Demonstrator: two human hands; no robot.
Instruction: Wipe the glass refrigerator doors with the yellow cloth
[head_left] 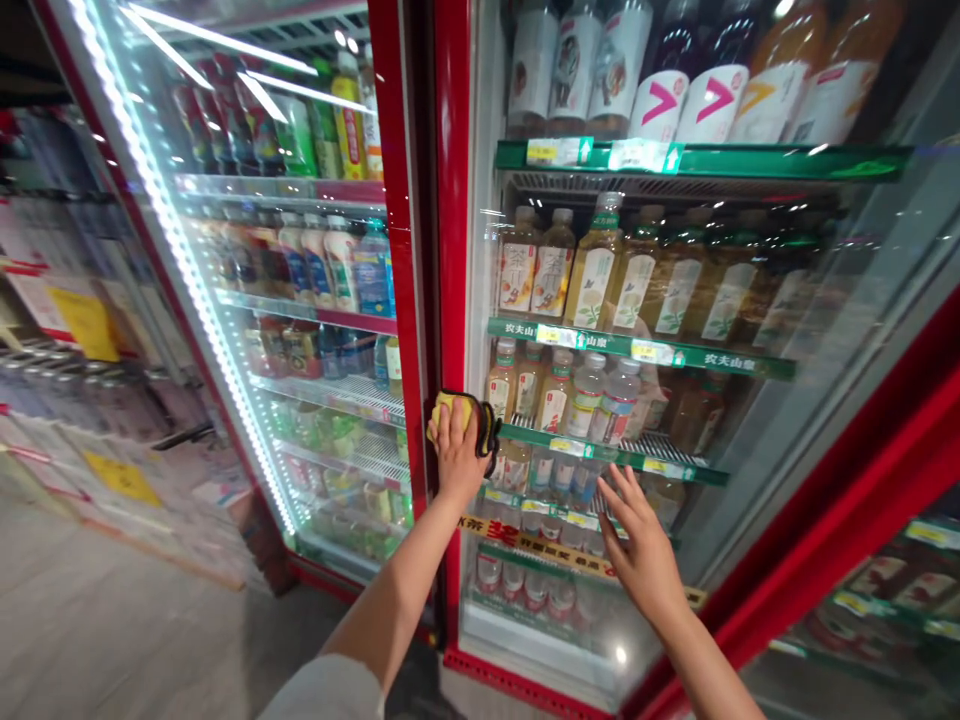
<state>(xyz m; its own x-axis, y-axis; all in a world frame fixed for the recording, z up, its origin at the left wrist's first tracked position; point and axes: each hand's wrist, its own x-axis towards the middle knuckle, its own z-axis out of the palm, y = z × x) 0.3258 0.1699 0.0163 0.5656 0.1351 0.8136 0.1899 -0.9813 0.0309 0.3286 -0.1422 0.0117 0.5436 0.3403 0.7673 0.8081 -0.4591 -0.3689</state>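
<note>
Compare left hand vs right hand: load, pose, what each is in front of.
Left hand has a yellow cloth with black edging under its fingers; right hand holds nothing visible.
Left hand is at the red door frame; right hand is in front of the glass, contact unclear.
Left hand's fingers lie over the cloth; right hand's are spread.
Both are bare.

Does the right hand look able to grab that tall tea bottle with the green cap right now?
Probably not: the right hand is open and free, but the glass door looks shut between it and the tea bottle.
</note>
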